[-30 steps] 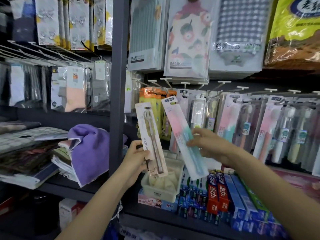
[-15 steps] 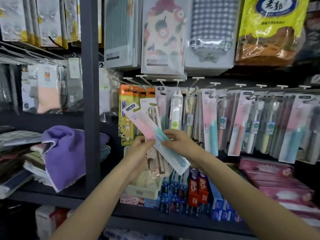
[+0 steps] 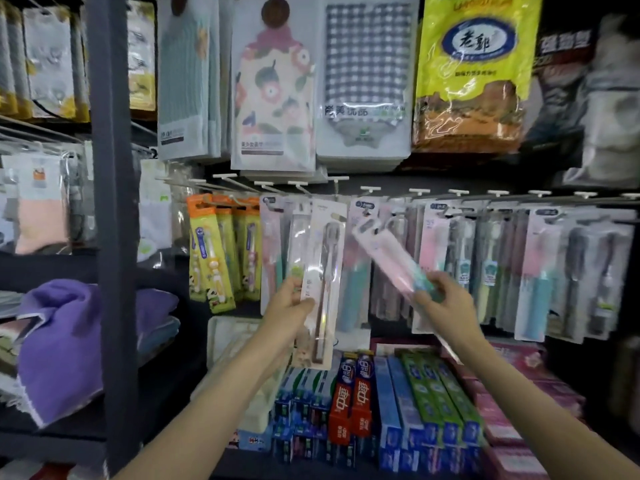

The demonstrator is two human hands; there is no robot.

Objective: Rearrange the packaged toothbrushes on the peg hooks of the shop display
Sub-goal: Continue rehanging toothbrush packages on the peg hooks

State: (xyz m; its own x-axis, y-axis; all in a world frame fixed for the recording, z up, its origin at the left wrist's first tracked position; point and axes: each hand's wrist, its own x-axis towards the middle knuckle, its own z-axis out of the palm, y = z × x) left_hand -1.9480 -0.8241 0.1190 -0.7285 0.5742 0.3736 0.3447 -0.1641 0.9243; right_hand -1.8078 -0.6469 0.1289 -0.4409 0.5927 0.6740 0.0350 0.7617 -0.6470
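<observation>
My left hand point(image 3: 289, 308) grips a clear pack with a brown toothbrush point(image 3: 323, 271), held upright in front of the hanging packs, its top near the peg hooks point(image 3: 301, 185). In my right hand point(image 3: 445, 299) is a pink and teal toothbrush pack point(image 3: 384, 258), pinched at its lower end and tilted up to the left. Behind both hands a row of packaged toothbrushes point(image 3: 533, 271) hangs on white-tipped hooks; orange and yellow children's toothbrush packs point(image 3: 211, 254) hang at the left end.
A dark upright shelf post point(image 3: 110, 202) stands left of the display. Toothpaste boxes point(image 3: 391, 410) fill the shelf below the hooks, with a pale basket point(image 3: 228, 337) beside them. Folded purple towels point(image 3: 69, 341) lie at left. Cloths and a yellow bag point(image 3: 474, 71) hang above.
Both hands have moved apart and risen toward the hooks. The brown toothbrush pack now stands upright at the left, and the pink and teal pack has swung to the right.
</observation>
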